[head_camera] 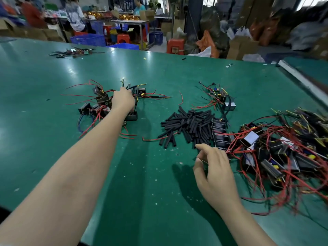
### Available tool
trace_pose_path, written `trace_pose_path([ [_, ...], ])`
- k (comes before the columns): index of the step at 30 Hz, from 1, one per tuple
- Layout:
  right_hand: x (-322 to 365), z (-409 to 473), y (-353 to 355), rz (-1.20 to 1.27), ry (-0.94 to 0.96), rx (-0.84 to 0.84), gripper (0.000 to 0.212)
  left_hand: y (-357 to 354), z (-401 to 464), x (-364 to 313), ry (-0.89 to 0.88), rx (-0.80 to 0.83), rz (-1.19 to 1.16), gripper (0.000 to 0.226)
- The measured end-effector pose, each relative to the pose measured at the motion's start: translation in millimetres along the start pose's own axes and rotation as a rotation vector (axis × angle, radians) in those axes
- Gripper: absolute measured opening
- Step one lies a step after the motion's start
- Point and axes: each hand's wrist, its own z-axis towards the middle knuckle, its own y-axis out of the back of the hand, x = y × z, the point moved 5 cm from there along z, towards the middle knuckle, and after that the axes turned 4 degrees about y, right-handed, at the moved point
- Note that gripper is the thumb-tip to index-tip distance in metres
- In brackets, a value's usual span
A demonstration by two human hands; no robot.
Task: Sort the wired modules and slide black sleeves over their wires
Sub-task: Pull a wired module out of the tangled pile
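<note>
My left hand [122, 99] reaches far out over a pile of black wired modules [102, 105] with red and blue wires on the green table [53, 121]. Its fingers curl away from me around black-sleeved wires [130, 87] that stick out past them. In the middle lies a heap of short black sleeves [190, 125]. Just in front of that heap hovers my right hand [213, 166], thumb and forefinger apart and holding nothing I can make out. A big tangle of unsleeved modules [276, 153] with red wires lies to its right.
A smaller group of modules [219, 97] sits behind the sleeves, and a loose red wire [181, 98] lies beside it. Scraps of wire [71, 52] lie at the table's far left. A metal rail [301, 80] runs along the right edge. People work at benches beyond.
</note>
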Motion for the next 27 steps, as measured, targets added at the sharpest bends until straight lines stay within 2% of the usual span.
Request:
trace_pose_path([
  [3,0,0,0,-0.022,-0.011,0.015,0.034,3,-24,-8,-0.051,-0.087,-0.137,0.038],
  [5,-1,1,0,-0.021,-0.024,0.024,0.034,5,-46,-20,-0.16,-0.12,-0.195,0.038],
  [8,-2,2,-2,-0.03,-0.027,0.012,0.035,-5,-86,-43,-0.331,-0.03,-0.245,0.036],
  [13,-3,3,2,0.003,-0.02,0.007,0.038,-24,-144,-75,-0.382,0.143,-0.362,0.031],
  [16,-4,1,14,0.174,-0.096,-0.013,0.039,-28,-174,-85,-0.421,0.184,-0.416,0.03],
  [19,-8,-2,29,0.309,-0.164,0.076,0.032,-28,-201,-87,-0.518,0.217,-0.43,0.029],
  [22,-12,-4,49,0.535,-0.316,0.193,0.024,-20,-221,-91,-0.556,0.202,-0.501,0.029],
  [27,-27,-15,95,0.871,-0.519,0.201,0.016,-25,-276,-123,-0.606,0.228,-0.669,0.028],
])
